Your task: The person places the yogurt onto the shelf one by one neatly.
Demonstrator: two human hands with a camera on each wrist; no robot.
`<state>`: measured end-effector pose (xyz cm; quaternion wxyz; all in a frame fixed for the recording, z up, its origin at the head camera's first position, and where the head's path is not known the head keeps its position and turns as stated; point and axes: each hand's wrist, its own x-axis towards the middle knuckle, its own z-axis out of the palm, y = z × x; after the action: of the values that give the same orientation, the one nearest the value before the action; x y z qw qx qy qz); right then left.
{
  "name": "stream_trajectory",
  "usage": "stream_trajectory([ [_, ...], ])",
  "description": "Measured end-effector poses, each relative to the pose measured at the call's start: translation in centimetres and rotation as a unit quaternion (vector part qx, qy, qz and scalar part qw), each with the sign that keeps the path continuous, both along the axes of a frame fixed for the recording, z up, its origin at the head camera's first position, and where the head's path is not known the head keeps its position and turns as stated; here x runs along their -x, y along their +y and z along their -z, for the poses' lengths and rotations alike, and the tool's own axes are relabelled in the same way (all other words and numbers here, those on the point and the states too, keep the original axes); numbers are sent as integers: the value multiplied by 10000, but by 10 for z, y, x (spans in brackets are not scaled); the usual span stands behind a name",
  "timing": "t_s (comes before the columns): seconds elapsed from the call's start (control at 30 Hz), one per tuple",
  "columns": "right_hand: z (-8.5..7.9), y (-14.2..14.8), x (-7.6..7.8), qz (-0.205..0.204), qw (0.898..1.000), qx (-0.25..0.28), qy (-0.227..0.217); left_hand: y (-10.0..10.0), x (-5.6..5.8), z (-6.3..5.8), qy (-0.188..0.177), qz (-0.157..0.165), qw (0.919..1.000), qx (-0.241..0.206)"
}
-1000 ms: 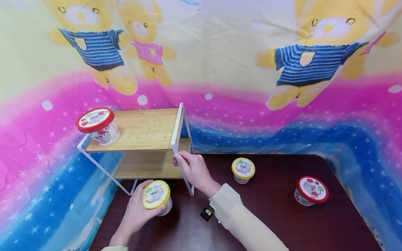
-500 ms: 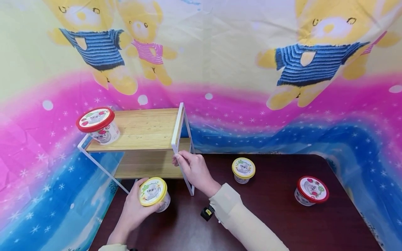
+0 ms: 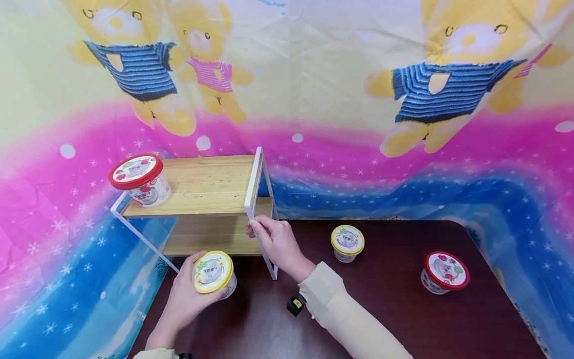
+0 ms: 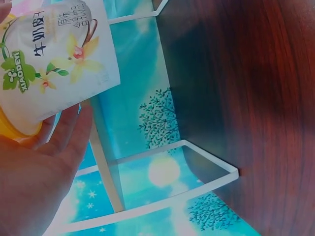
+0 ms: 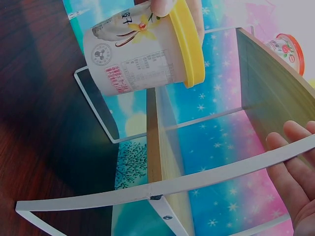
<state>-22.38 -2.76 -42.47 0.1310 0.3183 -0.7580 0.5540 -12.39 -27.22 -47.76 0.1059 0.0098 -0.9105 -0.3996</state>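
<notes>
My left hand point(image 3: 179, 301) grips a white tub with a yellow lid point(image 3: 214, 271), thumb on one side and fingers round the other. In the left wrist view the tub's side point(image 4: 59, 54) shows printed flowers and lettering. The tub is off the table, in front of the two-tier wooden shelf point(image 3: 211, 184) and level with its lower board point(image 5: 155, 132). At the shelf's right end, my right hand point(image 3: 280, 247) holds the white metal frame point(image 5: 221, 169) near the upper board. A larger tub with a red lid point(image 3: 143, 179) stands on the top board's left end.
On the dark wooden table point(image 3: 381, 309), right of the shelf, stand another yellow-lidded tub point(image 3: 347, 243) and a red-lidded tub point(image 3: 444, 273). Behind everything hangs a bear-print cloth point(image 3: 314, 99). A small black device point(image 3: 296, 304) sits by the right cuff.
My left hand has carried the yellow-lidded tub a little to the left and closer to the shelf's lower board. The right hand stays on the frame.
</notes>
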Motion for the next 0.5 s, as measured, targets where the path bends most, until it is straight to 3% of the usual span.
stream_trajectory([
  [0.5, 0, 0, 0, -18, 10000, 25, -3, -12, 0, -14, 83, 37, 9999, 108],
])
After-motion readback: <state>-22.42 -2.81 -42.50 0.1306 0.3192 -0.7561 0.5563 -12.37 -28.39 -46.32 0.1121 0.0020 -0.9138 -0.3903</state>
